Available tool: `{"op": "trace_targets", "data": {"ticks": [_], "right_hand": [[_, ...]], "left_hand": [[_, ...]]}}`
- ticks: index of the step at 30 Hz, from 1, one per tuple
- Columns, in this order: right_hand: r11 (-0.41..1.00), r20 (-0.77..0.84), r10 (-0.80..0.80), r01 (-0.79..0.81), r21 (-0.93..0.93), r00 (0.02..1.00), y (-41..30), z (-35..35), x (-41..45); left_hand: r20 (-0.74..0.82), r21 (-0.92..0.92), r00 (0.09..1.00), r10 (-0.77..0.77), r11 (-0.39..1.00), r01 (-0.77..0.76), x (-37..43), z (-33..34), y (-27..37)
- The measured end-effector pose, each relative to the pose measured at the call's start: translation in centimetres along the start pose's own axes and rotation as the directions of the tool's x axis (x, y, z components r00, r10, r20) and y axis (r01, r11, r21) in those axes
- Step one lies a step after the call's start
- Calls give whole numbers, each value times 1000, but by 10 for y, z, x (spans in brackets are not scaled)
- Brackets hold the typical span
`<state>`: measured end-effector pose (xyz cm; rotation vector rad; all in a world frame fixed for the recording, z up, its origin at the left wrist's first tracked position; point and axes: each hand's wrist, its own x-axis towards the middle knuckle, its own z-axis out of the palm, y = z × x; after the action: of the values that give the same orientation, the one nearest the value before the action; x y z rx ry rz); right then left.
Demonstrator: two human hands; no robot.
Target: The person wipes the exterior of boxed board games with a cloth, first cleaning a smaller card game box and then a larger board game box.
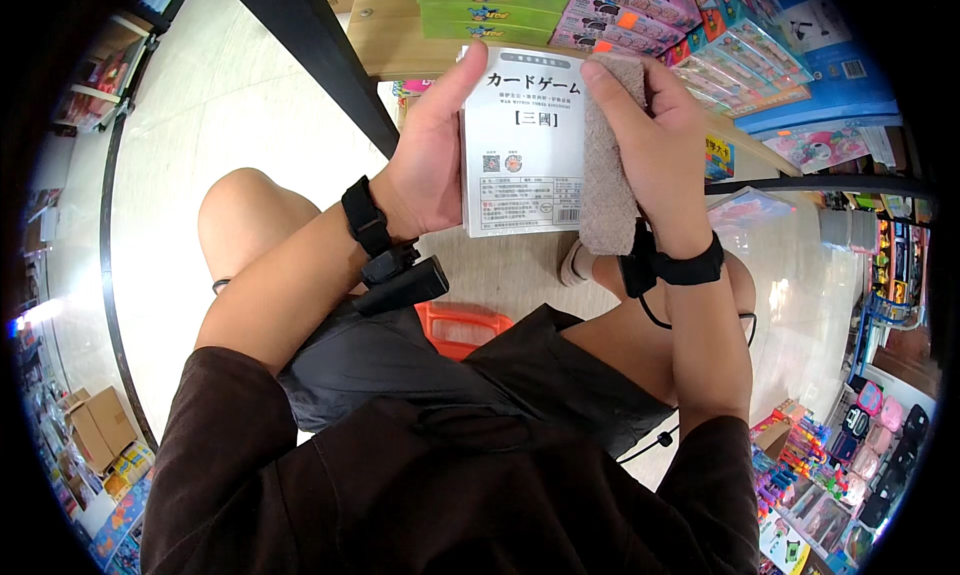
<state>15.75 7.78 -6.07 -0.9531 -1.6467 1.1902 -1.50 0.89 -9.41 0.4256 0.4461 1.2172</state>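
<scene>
A flat white printed card-game pack (523, 144) is held up between both hands, its printed face towards me. My left hand (429, 151) grips its left edge, thumb up along the side. In my right hand (651, 136) is a folded grey-brown plush cloth (611, 177), which lies over the right edge of the pack, the thumb pressing on its top. The fingers behind the pack are mostly hidden.
Ahead is a wooden shelf (394, 50) with green-yellow boxes (491, 9), pink boxes (626, 16) and clear-fronted packs (742, 57). A black metal post (322, 57) stands left of the hands. An orange plastic stool (463, 327) is beneath me. Stocked shelving lines both sides.
</scene>
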Motion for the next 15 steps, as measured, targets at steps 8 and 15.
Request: {"op": "trace_targets", "data": {"ticks": [8, 15], "right_hand": [[973, -10, -129, 124, -193, 992, 1, 4, -6], [993, -14, -114, 114, -24, 993, -3, 12, -13]], "left_hand": [[-36, 61, 998, 59, 997, -56, -6, 10, -4], [-43, 139, 986, 158, 979, -151, -8, 12, -3]]}}
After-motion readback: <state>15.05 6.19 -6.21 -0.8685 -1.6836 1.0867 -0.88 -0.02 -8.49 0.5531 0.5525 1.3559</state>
